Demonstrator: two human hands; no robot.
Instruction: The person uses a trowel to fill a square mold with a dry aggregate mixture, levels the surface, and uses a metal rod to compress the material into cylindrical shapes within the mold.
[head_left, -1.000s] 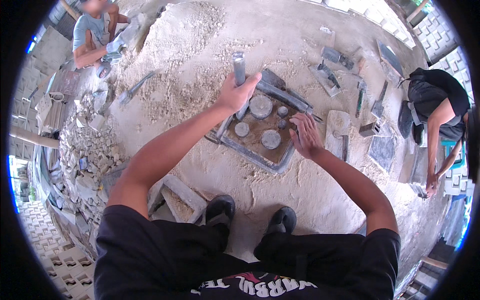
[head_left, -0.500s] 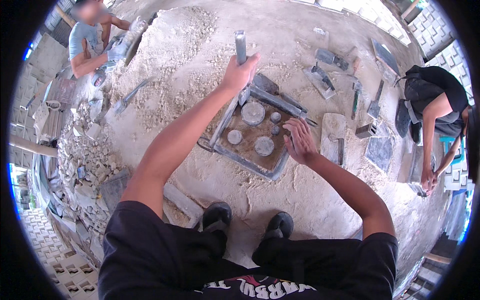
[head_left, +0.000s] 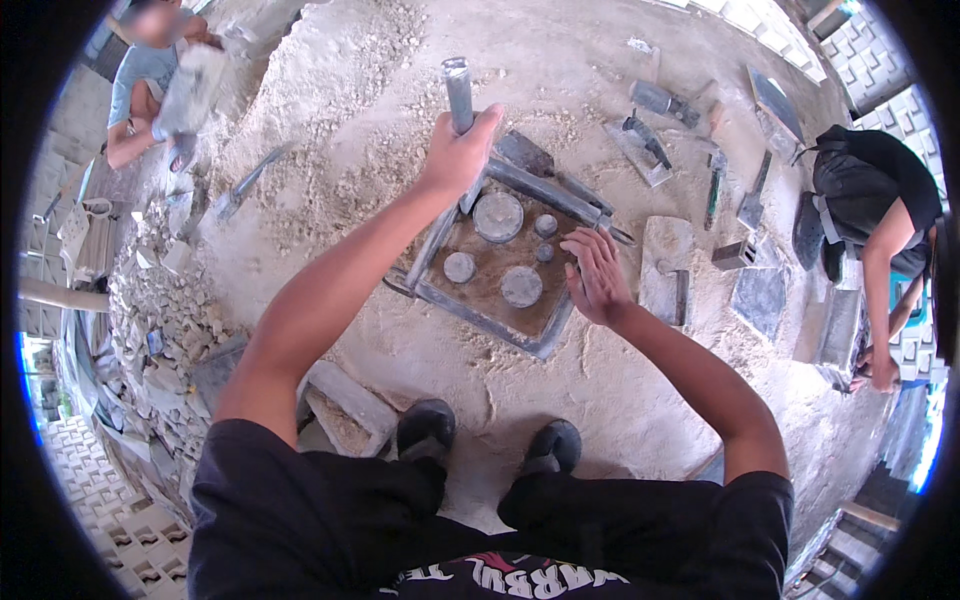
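My left hand point(head_left: 462, 150) is wrapped round an upright grey metal bar point(head_left: 457, 88), whose top sticks out above the fist. Its lower part goes down to the far left corner of a square metal frame point(head_left: 480, 322). Inside the frame lies brown sandy material. A large round grey disc point(head_left: 498, 217), two smaller discs, one at the left point(head_left: 460, 267) and one at the near side point(head_left: 522, 286), and two little round pieces point(head_left: 545, 226) are set in it. Over the frame's right edge hovers my right hand point(head_left: 598, 275), fingers spread, holding nothing; whether it touches the rim I cannot tell.
Trowels point(head_left: 648, 150) and other hand tools lie on the dusty floor at the right. A rubble heap point(head_left: 175, 320) lies left, a block-like mould point(head_left: 348, 405) by my left foot. One co-worker point(head_left: 150, 90) sits far left with a pale board; another point(head_left: 880, 200) bends over at right.
The view has shifted slightly, so the frame sits a little further left. My left hand keeps its grip on the bar. The left co-worker's pale board has swung into another position.
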